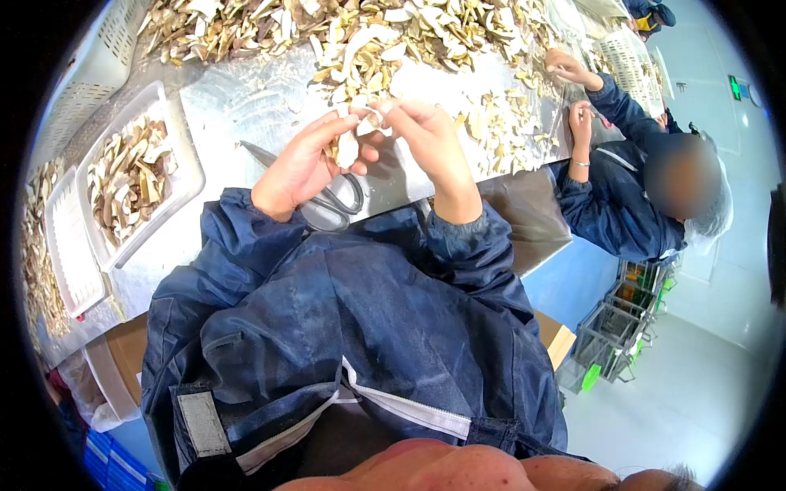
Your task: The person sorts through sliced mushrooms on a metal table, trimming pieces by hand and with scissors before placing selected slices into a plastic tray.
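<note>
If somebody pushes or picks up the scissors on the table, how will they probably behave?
The scissors would likely feel stiff, since their straight blade looks rigid. Because they appear to lie flat on the table, they should slide or pivot rather than roll.

On the table [237, 106], a heap of mushroom slices [442, 33] lies before the hands; a mushroom piece [348, 150] is between the left hand [307, 159] and right hand [430, 147]; scissors [337, 205] lie at the near edge, partly behind the left hand; leftward sits a tray [190, 164] with slices in it, a basket [110, 37] beyond; rightward is a co-worker [626, 200]; crates [606, 335] stand on the floor at right.
</note>
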Demonstrator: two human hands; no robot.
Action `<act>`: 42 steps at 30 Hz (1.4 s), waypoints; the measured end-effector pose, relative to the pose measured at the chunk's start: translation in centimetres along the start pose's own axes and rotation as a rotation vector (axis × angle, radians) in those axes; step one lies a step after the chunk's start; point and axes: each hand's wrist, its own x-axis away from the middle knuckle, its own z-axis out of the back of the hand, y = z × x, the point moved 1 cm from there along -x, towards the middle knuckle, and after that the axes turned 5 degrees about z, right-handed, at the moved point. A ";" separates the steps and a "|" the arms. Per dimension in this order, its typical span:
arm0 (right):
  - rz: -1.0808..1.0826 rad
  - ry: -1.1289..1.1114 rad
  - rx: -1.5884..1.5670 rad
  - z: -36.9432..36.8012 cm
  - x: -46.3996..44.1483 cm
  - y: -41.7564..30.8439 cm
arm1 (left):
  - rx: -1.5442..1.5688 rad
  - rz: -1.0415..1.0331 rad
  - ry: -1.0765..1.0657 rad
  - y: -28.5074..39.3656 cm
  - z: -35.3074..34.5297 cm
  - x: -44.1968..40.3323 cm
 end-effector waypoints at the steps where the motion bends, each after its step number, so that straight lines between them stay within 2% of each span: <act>1: 0.027 0.083 0.126 0.1 -0.7 0.2 | 0.019 0.011 -0.010 -0.1 0.4 -0.2; 3: 0.026 0.222 0.363 0.8 -2.5 0.8 | 0.044 0.016 -0.020 0.0 0.8 -0.1; 6: 0.225 0.295 0.619 0.3 -4.9 2.4 | 0.057 -0.009 -0.008 0.1 1.0 -0.1; 10: 0.132 0.267 0.729 0.4 -5.8 3.7 | 0.061 -0.077 -0.004 0.4 1.4 -0.3; 15: -0.073 0.174 0.197 1.8 -4.0 2.4 | 0.079 -0.131 0.043 0.5 0.9 -0.3; 21: -0.135 0.004 -0.347 1.6 -2.0 1.1 | 0.077 -0.159 0.073 0.7 0.4 -0.2; 27: -0.169 -0.083 -0.497 0.9 -0.8 1.9 | 0.050 -0.142 0.070 0.3 0.9 -0.4; 31: -0.047 -0.204 -0.307 -0.5 0.1 -0.6 | 0.090 -0.084 0.056 0.2 0.5 -0.3; 34: -0.084 -0.244 -0.142 0.3 -1.0 -2.2 | 0.130 -0.035 0.036 0.2 0.3 -0.1; 38: 0.157 0.211 0.565 2.2 -6.8 2.4 | 0.076 -0.055 0.018 0.2 0.8 -0.3; 41: 0.362 0.301 0.913 1.9 -8.3 4.8 | 0.061 -0.066 0.003 0.2 1.7 -0.4; 42: 0.347 0.285 0.907 1.8 -8.2 4.6 | 0.063 -0.067 -0.006 0.3 1.8 -0.3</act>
